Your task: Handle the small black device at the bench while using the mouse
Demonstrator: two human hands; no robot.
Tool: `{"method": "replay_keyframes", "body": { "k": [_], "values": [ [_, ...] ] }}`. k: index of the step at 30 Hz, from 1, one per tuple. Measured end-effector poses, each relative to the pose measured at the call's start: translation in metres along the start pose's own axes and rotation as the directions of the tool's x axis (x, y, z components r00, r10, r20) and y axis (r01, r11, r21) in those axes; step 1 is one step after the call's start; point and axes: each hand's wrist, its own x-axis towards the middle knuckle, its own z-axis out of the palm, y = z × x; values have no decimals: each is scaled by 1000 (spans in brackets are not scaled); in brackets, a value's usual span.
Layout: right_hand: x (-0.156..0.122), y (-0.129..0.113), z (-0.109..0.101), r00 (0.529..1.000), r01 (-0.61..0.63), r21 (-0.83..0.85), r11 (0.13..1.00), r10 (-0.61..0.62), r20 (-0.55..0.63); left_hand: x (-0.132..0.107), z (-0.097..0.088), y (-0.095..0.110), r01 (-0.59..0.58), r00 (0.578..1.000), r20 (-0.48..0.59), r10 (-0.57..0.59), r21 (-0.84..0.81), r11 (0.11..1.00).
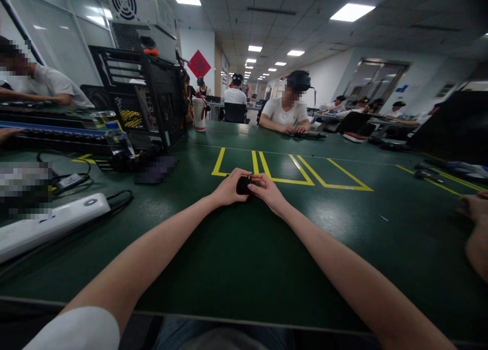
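Both arms reach straight out over the green bench (pixel 244 258), and the hands meet well out from its near edge, just short of the yellow tape outlines (pixel 290 169). The left hand (pixel 230 188) and the right hand (pixel 269 190) together grasp a small black object (pixel 243 184), fingers closed on it from either side; what it is cannot be told. The step in hand looks like fine fingertip work on that object, which calls for a steady pinch. A white power strip (pixel 49 223) lies toward the bench's left edge.
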Motion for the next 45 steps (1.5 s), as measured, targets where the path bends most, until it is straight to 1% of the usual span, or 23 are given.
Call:
{"method": "replay_keyframes", "body": {
  "k": [3, 9, 15, 21, 28, 33, 41, 45],
  "values": [
    [1, 0, -1, 1000, -22, 6, 1000, 22, 21, 0, 0, 0, 10, 1000, 6, -10, -8, 1000],
    [0, -3, 0, 997, 54, 25, 998, -56, 48, 0, -1, 1, 3, 1000, 1, -3, -10, 1000],
    [-1, -2, 1, 999, 34, -7, 999, -34, 6, 0, -2, 3, 6, 1000, 9, -6, -7, 1000],
    [1, 1, -2, 999, -36, 6, 999, 36, 19, 0, -3, 4, 7, 1000, 21, -7, -10, 1000],
    [0, 0, -2, 998, 14, 49, 999, -17, 62, 0, 0, 0, -6, 1000, -1, 6, -1, 1000],
    [-1, -2, 0, 999, -2, 79, 997, -1, 48, 1, 2, -2, -17, 1000, -8, 17, 2, 1000],
    [0, -1, -3, 997, -62, 56, 996, 59, 42, 0, -1, 1, 11, 1000, 13, -11, -9, 1000],
    [2, 1, -4, 998, -29, 57, 998, 26, 51, 0, -2, 1, 5, 1000, 13, -5, -13, 1000]
  ]
}}
